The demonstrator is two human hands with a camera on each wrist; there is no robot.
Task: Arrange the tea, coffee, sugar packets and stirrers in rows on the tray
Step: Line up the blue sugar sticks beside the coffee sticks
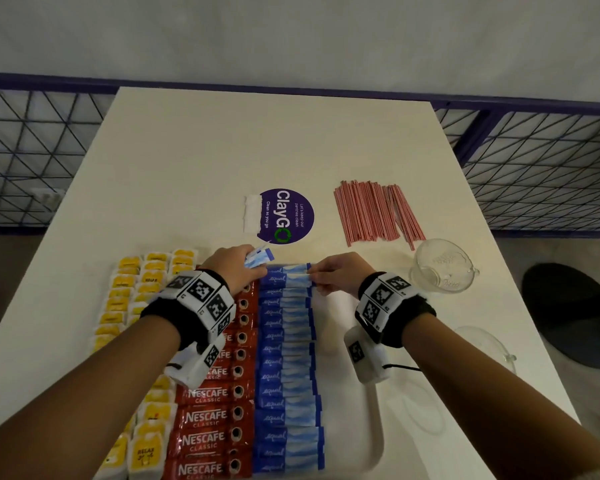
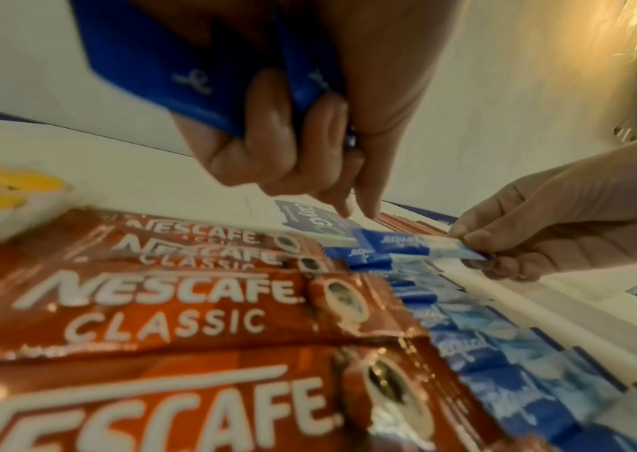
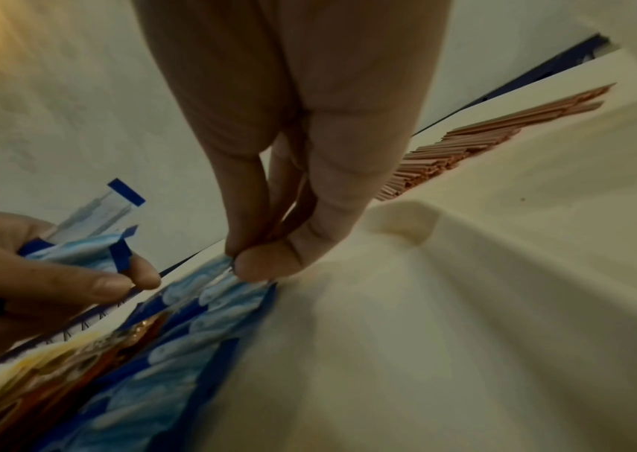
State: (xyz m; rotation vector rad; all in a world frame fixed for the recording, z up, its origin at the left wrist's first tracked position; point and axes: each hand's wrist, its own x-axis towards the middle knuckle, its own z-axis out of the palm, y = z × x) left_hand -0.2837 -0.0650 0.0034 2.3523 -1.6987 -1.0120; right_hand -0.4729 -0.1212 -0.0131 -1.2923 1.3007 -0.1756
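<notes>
Right hand (image 3: 289,137) fingers (image 3: 266,263) pinch sugar packet (image 3: 220,275) end beside tray (image 3: 405,220) corner.

The head view looks steeply down from above the near table (image 1: 194,161) edge, taking in both forearms and the whole tray (image 1: 368,441). The left wrist view sits low over the coffee packets (image 2: 177,309), facing far and rightward; the right wrist view hangs close above the tray, facing far and leftward. All three share the far end of the blue sugar packets (image 1: 286,341) row

Cream table (image 1: 222,150), pale wall (image 1: 291,36), purple wire-mesh railing (image 1: 541,168)
</notes>
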